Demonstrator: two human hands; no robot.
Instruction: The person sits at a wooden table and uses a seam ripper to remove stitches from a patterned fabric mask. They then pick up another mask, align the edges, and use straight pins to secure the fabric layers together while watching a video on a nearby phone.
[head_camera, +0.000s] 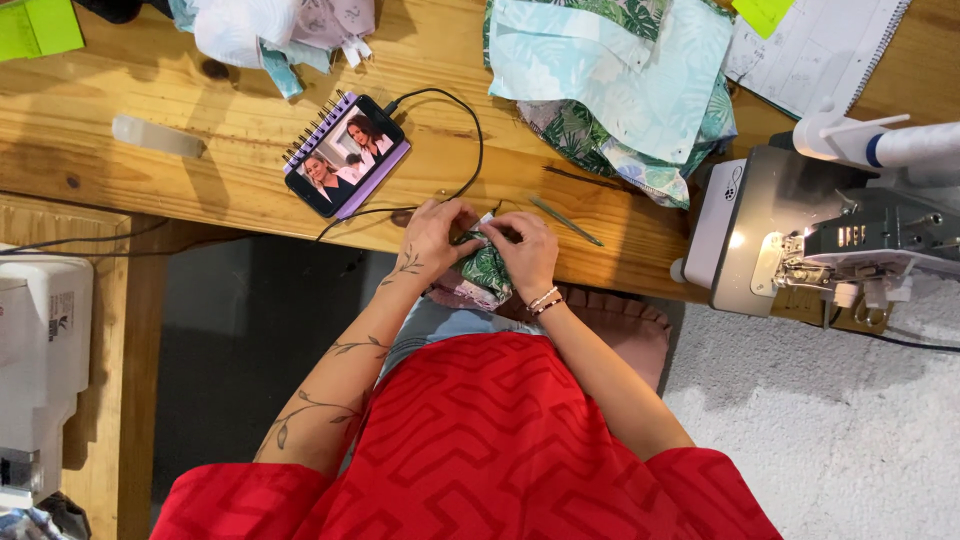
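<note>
My left hand (432, 236) and my right hand (525, 250) meet at the front edge of the wooden table (230, 150). Both pinch a small piece of green leaf-print fabric (484, 272) that hangs down between them over my lap. The fingertips of both hands press together at the top edge of the fabric. A thin metal tool (566, 220) lies on the table just right of my right hand.
A phone (347, 155) playing video leans on a purple spiral notebook, its black cable looping toward my hands. Leaf-print fabric pieces (620, 80) pile at the back. A sewing machine (830, 240) stands at right, another white machine (40, 370) at left. White carpet lies lower right.
</note>
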